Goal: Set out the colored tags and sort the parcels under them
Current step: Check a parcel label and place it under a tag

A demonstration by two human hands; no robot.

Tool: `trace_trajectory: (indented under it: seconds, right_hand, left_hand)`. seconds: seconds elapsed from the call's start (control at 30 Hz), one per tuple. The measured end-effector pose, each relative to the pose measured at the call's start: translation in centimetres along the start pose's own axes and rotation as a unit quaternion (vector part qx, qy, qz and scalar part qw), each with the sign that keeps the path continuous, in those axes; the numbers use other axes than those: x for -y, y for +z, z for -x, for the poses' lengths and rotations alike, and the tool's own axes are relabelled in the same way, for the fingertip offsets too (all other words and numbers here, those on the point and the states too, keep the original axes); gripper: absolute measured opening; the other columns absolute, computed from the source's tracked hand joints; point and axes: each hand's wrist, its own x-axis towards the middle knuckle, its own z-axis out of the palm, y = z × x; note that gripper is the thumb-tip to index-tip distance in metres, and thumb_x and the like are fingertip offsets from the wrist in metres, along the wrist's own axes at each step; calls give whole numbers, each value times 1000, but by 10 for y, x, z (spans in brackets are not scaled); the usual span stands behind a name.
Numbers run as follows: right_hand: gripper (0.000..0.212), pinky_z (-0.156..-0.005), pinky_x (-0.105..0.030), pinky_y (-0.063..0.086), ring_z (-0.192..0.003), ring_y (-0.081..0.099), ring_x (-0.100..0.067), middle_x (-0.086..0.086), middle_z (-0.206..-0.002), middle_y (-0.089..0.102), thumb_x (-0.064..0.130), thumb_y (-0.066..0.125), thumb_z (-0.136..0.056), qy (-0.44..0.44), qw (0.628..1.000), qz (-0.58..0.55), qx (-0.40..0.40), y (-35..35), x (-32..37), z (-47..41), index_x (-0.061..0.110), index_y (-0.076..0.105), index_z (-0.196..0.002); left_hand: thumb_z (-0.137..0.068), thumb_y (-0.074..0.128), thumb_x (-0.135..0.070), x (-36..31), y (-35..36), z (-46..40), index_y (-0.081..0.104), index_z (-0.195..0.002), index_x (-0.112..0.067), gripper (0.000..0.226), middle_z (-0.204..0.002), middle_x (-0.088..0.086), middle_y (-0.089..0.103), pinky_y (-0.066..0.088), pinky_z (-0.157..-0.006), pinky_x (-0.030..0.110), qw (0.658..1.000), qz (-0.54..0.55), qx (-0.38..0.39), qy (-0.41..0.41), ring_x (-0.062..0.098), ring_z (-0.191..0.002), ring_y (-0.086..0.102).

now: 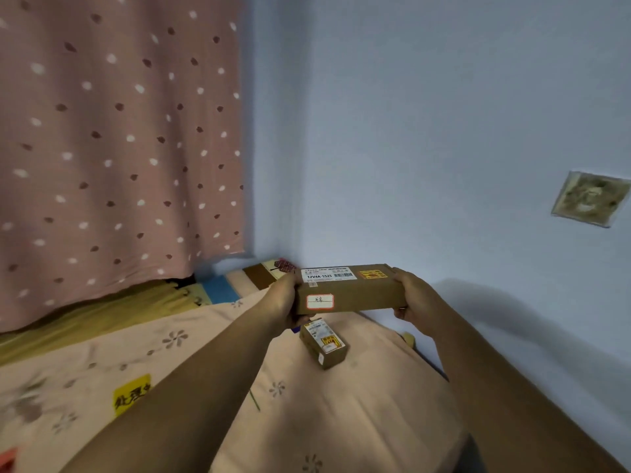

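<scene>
While both hands, left hand (285, 300) and right hand (415, 298), grip the long parcel (348, 290) by its ends above the small parcel (324, 343) on the bed (341, 421), I judge we're mid-sort; next: read its red-edged label, match the yellow tag (131, 394) left of the small parcel.

Long box (348, 290) is plain matt brown cardboard with white paper labels stuck on, same deal for the small box (323, 343). Bedsheet (341, 414) is soft matt cloth with a flower print. Curtain (116, 138) is dotted cloth. Wall (426, 131) looks smooth, matt paint. Yellow tag (131, 393) looks like paper.
</scene>
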Motion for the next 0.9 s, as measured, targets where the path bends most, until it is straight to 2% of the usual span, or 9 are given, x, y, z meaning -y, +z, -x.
trace_trajectory:
  seconds: [0.07,0.2,0.37,0.53,0.63,0.73,0.8,0.87,0.9]
  right_hand:
    - [18,-64,-29,43,-84,54,-17,-8,-93,61,23,44,-98,1,1000,7,19,0,-4,-15,24,60,-90]
    - [22,-63,-28,44,-81,56,-16,-6,-89,62,21,42,-100,10,998,-1,58,-1,-10,-45,23,60,-89]
    - [26,-80,-37,43,-91,55,-18,-4,-94,65,25,40,-98,19,995,20,100,-17,-33,-96,27,66,-95]
    - [29,-73,-32,45,-99,58,-16,0,-106,68,32,39,-97,38,984,84,155,-35,-68,-136,35,64,-111]
    - [31,-80,-35,48,-109,58,-17,2,-115,67,37,41,-96,58,976,93,187,-46,-94,-158,43,60,-119]
    - [37,-88,-36,52,-112,59,-17,4,-121,65,38,50,-91,65,973,107,196,-58,-126,-178,48,55,-127]
    - [41,-98,-38,50,-110,61,-10,10,-124,64,35,58,-86,50,974,102,197,-63,-144,-184,48,57,-125]
    - [41,-101,-24,45,-96,56,5,21,-109,61,13,53,-94,38,974,85,207,-66,-158,-187,35,54,-128]
    - [41,-92,-12,43,-89,51,11,25,-101,56,3,49,-96,35,974,77,208,-67,-163,-188,28,51,-128]
  left_hand:
    - [-96,39,-30,5,2,-5,60,-80,-20,28,-56,-2,67,39,-56,24,1000,5,-15,-1,16,-61,60]
    - [-96,38,-31,16,8,-19,59,-91,-19,24,-72,4,69,42,-59,25,998,16,-55,0,19,-68,62]
    - [-98,41,-28,42,27,-44,52,-118,-25,23,-99,8,69,50,-66,30,995,18,-94,-6,20,-85,65]
    - [-101,44,-26,78,50,-68,45,-128,-32,27,-106,5,67,53,-64,30,993,26,-114,-19,18,-85,66]
    - [-101,44,-25,105,57,-82,46,-127,-33,27,-110,3,68,53,-77,34,992,15,-123,-29,21,-93,66]
    - [-101,46,-24,140,57,-97,45,-130,-31,30,-118,2,68,56,-76,35,992,9,-120,-45,24,-101,68]
    - [-100,49,-20,163,58,-109,44,-134,-28,35,-122,2,68,59,-83,40,991,31,-117,-54,25,-106,69]
    - [-97,53,-13,185,58,-120,43,-136,-25,42,-123,3,68,57,-91,46,989,55,-125,-64,26,-107,69]
    - [-94,55,-9,194,58,-123,43,-136,-24,46,-124,4,68,57,-91,47,987,65,-128,-68,26,-107,69]
